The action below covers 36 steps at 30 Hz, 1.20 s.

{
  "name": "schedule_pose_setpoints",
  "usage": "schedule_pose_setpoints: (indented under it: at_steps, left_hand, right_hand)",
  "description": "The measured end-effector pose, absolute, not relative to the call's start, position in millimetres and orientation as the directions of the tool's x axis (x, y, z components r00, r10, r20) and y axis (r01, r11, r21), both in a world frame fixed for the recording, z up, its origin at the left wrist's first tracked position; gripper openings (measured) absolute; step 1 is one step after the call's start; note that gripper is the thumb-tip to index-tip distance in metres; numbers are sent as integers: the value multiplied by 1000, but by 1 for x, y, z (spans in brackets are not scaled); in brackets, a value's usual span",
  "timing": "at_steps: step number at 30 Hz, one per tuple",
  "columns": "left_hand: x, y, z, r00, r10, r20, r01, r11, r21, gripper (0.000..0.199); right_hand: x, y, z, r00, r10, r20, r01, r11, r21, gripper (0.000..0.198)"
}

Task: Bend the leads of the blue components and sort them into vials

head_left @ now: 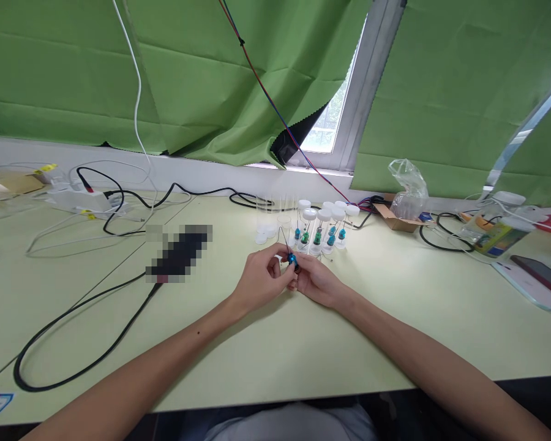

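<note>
Over the middle of the table, my left hand (262, 272) and my right hand (319, 278) meet with their fingers pinched around a small shiny blue part (292, 260). A thin dark bent wire (283, 236) sticks up from beside it. Fingers cover much of the part, so its kind cannot be made out. Just beyond my hands stand several clear tubes with white caps (324, 214). Inside them are similar blue pieces (342, 234) and green pieces (318, 237) with thin wires. Left of these are uncapped clear tubes (264, 211), with loose white caps (261, 236) beside them.
A black cable (22, 352) loops across the left of the table (239, 367) to a blurred dark object (179, 254). A white power strip (76, 199) lies at the back left. At right are a cardboard box (397, 220), a plastic jar (505, 236) and phones (539, 275).
</note>
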<state>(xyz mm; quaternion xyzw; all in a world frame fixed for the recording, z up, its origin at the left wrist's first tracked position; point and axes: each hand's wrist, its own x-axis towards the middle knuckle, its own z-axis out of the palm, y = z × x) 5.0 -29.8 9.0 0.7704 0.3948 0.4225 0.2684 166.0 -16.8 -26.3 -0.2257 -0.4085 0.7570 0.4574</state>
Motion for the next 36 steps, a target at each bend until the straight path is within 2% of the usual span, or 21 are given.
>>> schedule_pose_setpoints:
  at_steps: [11,21,30,36]
  left_hand:
    - [5,-31,13,291,833,471,392,-552,736,16]
    - [4,-31,10,349,830,435,371,-548,749,19]
    - [5,-30,11,272,832,483,389,-554,736,17]
    - [4,-31,11,304,832,464,390,-553,736,18]
  right_hand:
    - [167,-17,-27,-469,883,23,-490,-238,-839,25]
    - [165,-18,-24,-469,883,21,-489,-240,-839,22]
    - [168,-18,-26,-477,878,31,-499,-242,-832,22]
    - [167,-18,-26,-471,881,30,-502,-241,-831,25]
